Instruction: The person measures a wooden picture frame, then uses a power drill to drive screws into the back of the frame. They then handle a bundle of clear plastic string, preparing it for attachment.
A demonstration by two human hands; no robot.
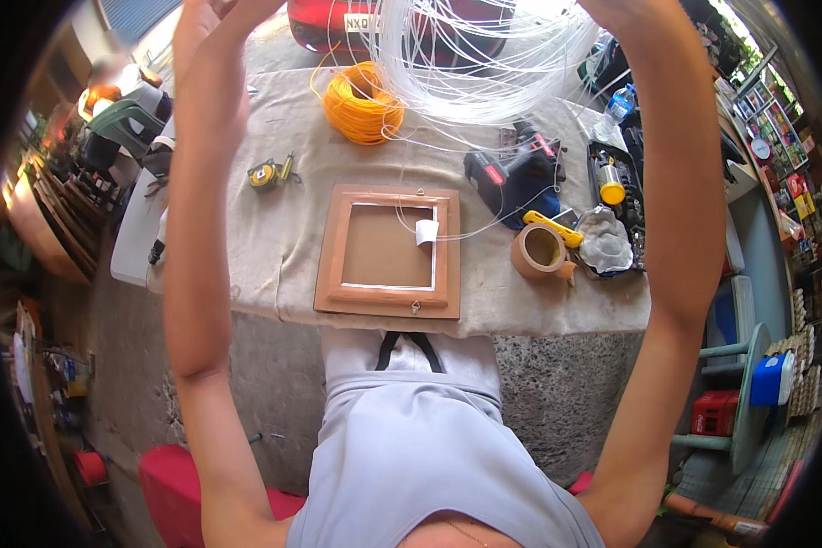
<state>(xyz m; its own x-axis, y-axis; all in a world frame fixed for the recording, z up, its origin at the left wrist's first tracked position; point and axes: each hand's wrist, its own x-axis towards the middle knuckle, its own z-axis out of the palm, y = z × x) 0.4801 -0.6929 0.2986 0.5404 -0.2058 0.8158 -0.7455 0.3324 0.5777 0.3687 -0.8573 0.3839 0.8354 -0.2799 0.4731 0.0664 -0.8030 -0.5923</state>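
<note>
Both my arms reach up and forward past the top edge. Of my left hand only a part shows at the upper left, and its fingers are mostly cut off. My right hand is nearly all beyond the top edge, beside a large loose coil of clear plastic line raised over the far side of the table; its grip is hidden. From the coil, a strand trails down to a small white tag lying on a wooden picture frame, placed face down with metal hangers on its back.
On the cloth-covered table are a coil of orange cord, a tape measure, a cordless drill, a roll of brown tape, a yellow utility knife and a tool case. A red car stands beyond.
</note>
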